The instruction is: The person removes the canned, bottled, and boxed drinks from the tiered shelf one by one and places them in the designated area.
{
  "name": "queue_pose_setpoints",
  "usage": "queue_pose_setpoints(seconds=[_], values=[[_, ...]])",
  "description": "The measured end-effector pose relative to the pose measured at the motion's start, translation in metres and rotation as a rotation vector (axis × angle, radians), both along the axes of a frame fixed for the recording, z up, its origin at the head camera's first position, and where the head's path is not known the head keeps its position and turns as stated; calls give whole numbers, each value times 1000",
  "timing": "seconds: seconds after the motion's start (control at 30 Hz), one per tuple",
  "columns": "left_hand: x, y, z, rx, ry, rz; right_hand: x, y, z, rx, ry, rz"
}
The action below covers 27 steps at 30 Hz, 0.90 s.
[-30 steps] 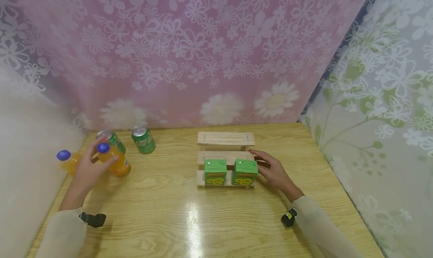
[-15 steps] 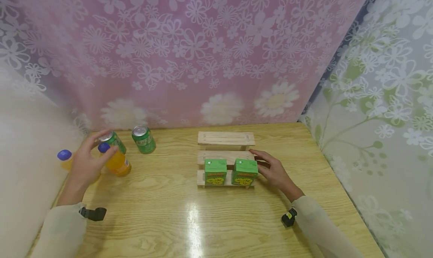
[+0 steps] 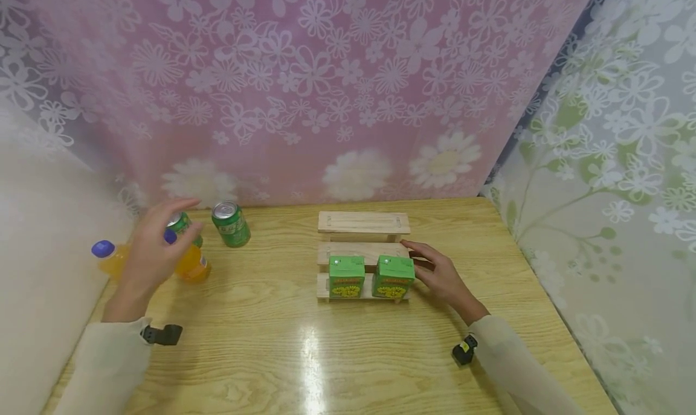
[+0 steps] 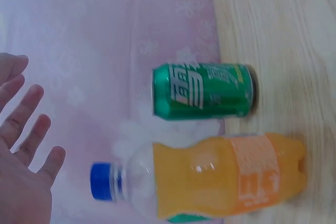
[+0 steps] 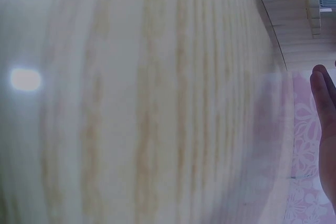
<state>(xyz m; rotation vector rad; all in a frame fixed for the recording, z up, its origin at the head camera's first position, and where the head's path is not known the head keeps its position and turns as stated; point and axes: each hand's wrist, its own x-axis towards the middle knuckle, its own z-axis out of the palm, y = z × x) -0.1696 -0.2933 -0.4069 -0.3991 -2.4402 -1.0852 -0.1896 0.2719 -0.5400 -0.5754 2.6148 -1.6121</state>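
My left hand [image 3: 152,246] is raised over two orange-drink bottles and a green can, its fingers spread and holding nothing. One blue-capped bottle [image 3: 193,264] is partly hidden behind it; another bottle [image 3: 110,259] stands to its left. Beyond them are a partly covered green can [image 3: 179,223] and a second can [image 3: 231,225]. In the left wrist view, an orange bottle [image 4: 215,174] and a can [image 4: 202,92] stand apart from the fingers. My right hand [image 3: 443,276] rests with extended fingers against the right end of a three-step wooden rack [image 3: 356,252].
Two green drink cartons, a left one [image 3: 346,279] and a right one [image 3: 393,279], stand on the rack's lowest step. A flowered curtain [image 3: 326,101] rises behind the wooden table [image 3: 261,342], with light patterned walls at both sides.
My left hand has risen and shifted slightly right and away from me, above the bottles, its fingers spreading. The bottles, cans, rack and right hand stay where they were.
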Motion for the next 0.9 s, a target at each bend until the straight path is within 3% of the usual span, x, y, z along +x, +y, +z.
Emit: queue_pose_setpoints(seconds=[0.2, 0.4, 0.6, 0.8, 0.9], values=[[-7, 19, 6, 3, -28, -88, 1, 1, 0, 5, 4, -10], [-14, 42, 1, -28, -61, -181, 1, 1, 0, 9, 8, -5], [-15, 65, -5, -34, -172, -276, 2, 1, 0, 9, -7, -7], [-16, 89, -21, 2, -328, -396, 2, 0, 1, 5, -9, -12], [-16, 102, -27, 5, -369, -451, 1, 0, 0, -2, -7, -1]])
